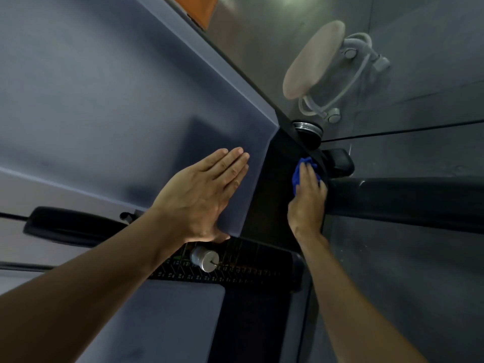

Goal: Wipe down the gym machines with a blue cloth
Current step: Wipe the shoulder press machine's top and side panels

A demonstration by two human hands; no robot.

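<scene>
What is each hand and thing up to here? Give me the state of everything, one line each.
left hand: open, fingers straight, flat against the grey panel.
right hand: pressing the blue cloth on the machine's black frame.
blue cloth: bunched up under the fingers.
silver pin knob: seated in the numbered weight stack.
padded seat: unoccupied.

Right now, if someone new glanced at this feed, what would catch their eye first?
The blue cloth, bunched under the right hand against the dark frame at centre right, is the brightest thing in view. Next, the left hand lies flat with straight fingers on the pale grey panel. Below it a silver knob sits on the numbered weight stack.
</scene>
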